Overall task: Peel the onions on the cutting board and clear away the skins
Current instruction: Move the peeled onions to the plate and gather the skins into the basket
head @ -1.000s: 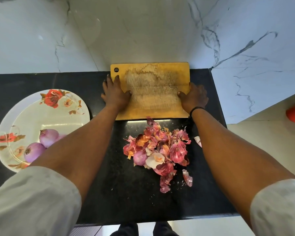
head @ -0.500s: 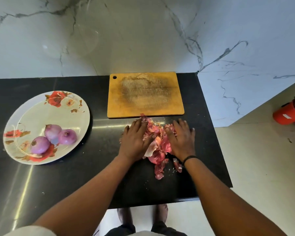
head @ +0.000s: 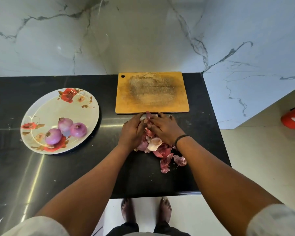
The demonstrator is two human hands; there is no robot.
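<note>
Just below the cutting board (head: 152, 92), at 6 o'clock, left hand (head: 132, 129) & right hand (head: 165, 127) cup the onion skins (head: 157, 148) from both sides — scooping. Peeled onions (head: 66, 130) wait on plate (head: 41, 106), 9 o'clock.

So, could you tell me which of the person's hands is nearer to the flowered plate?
Left. The left hand lies on the plate side of the onion skins, with bare counter between it and the plate. The right hand is on the pile's far side.
</note>
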